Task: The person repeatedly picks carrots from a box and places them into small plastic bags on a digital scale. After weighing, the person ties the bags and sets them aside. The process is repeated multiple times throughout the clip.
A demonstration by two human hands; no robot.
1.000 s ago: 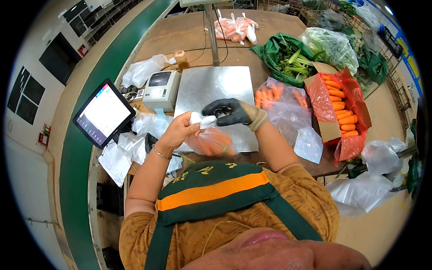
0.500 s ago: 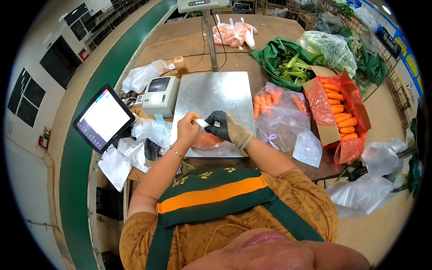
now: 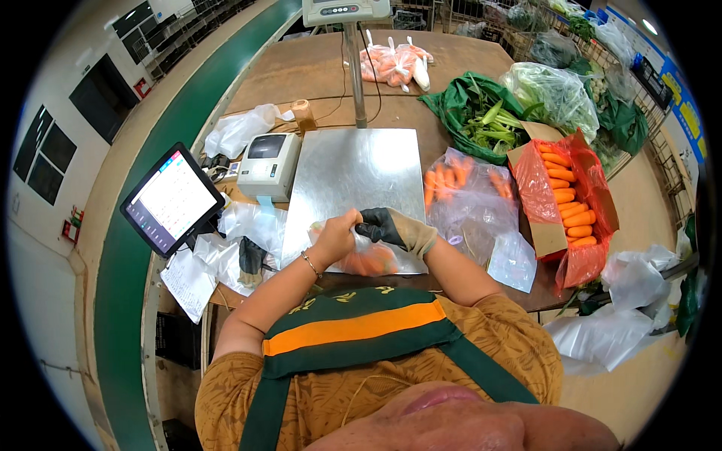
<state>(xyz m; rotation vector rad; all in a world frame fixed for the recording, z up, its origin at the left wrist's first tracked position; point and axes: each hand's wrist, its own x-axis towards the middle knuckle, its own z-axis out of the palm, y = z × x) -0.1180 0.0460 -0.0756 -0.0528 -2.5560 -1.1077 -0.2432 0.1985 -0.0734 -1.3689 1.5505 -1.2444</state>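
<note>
A clear plastic bag of carrots lies on the near edge of the steel scale plate. My bare left hand is closed on the gathered top of this bag. Against it, my right hand, in a black-and-beige glove, is also closed on the bag's top. The two hands meet just above the carrots, and their fingertips and the pinched plastic are largely hidden.
Left of the scale stand a label printer and a tablet. Loose bags lie near them. To the right are a carrot box, a large bag of carrots and a green bag of vegetables. Filled bags sit behind the scale post.
Both hands have moved slightly nearer to me and closer together. More of the carrot bag now shows beneath them. The view has shifted a little.
</note>
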